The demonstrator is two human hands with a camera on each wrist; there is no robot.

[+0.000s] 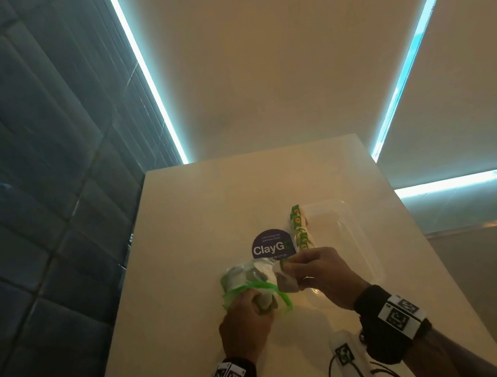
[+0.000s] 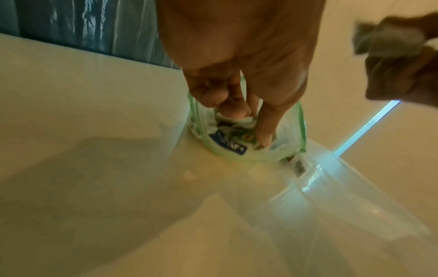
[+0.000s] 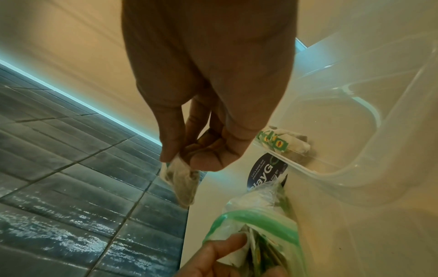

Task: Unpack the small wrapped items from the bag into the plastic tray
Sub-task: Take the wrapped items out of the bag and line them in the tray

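Left hand (image 1: 245,317): fingers reaching inside green-rimmed bag (image 1: 250,282), apparently curled on contents. Right hand (image 1: 319,277): thumb and fingers pinching wrapped item (image 3: 181,184). Plastic tray (image 1: 352,229): several wrapped items (image 1: 299,229) along its left side.

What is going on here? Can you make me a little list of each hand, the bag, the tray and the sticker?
left hand: fingers reach into the zip bag's open mouth
right hand: pinches one tea bag above the counter
zip bag: clear, green seal, more tea bags inside
plastic tray: clear, holds a row of tea bags along its left side
sticker: round, dark, on the counter beside the tray
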